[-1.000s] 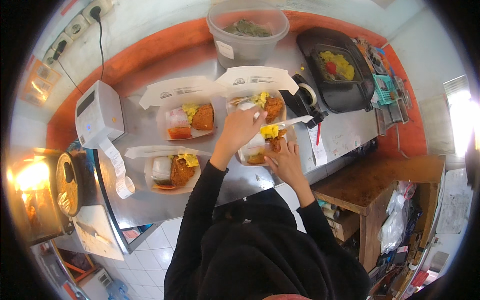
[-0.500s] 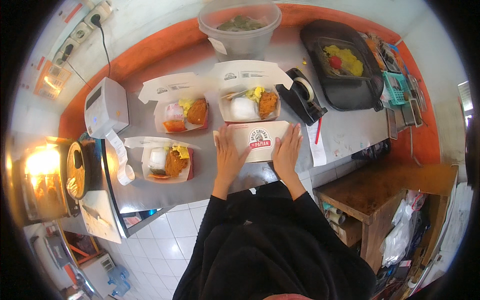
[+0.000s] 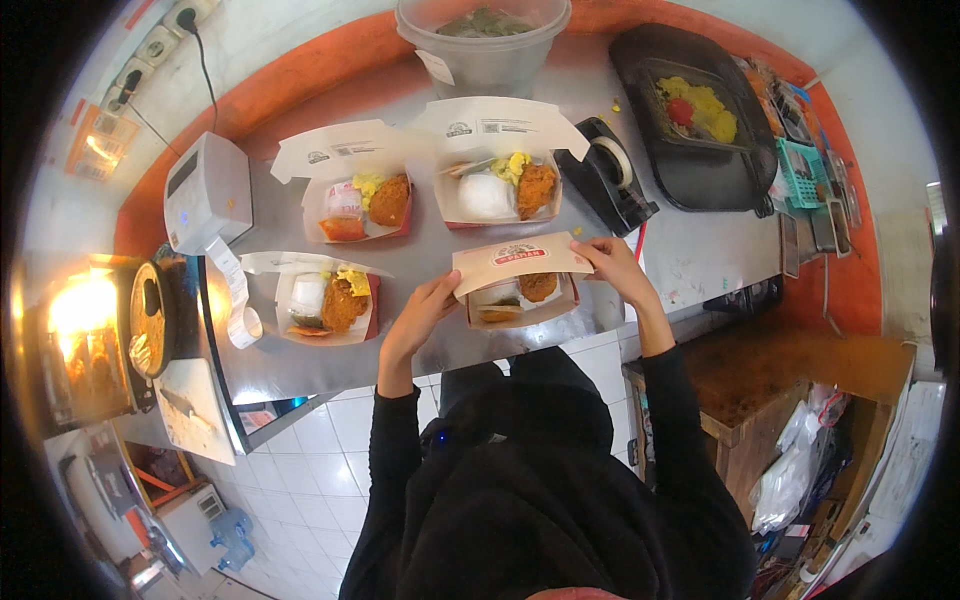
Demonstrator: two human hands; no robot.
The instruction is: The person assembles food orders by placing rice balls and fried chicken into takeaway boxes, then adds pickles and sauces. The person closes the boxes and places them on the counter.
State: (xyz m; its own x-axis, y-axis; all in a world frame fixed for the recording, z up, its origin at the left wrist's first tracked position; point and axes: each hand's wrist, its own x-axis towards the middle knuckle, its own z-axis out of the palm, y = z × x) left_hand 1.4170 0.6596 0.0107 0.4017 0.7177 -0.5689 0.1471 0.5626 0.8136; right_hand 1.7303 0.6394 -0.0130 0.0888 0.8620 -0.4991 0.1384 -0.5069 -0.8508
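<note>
Closing the lid of the nearest meal box is the step I judge to be in hand, and there is just the head view to go by. My left hand pinches the lid's left edge between thumb and fingers, while my right hand pinches its right corner the same way. The lid sits half lowered over the tray, with rice and a fried piece showing beneath its near edge. To do it well, I would bring both sides down evenly so the flap does not skew, keep the food clear of the front lip, and press along the edge once the flap seats. The box lies at the near edge of the steel counter, right in front of me.

Three more cardboard boxes stand open. One is left of mine, one is far left, and one is far centre; each has a pale lid folded back, and those lids I can read carry a small dark mark. My lid bears a red and white oval label in its middle. A white label printer at the left trails a curling paper strip. A paper tag hangs on the clear tub at the far edge, and a black tape dispenser stands just right of the far centre box.
</note>
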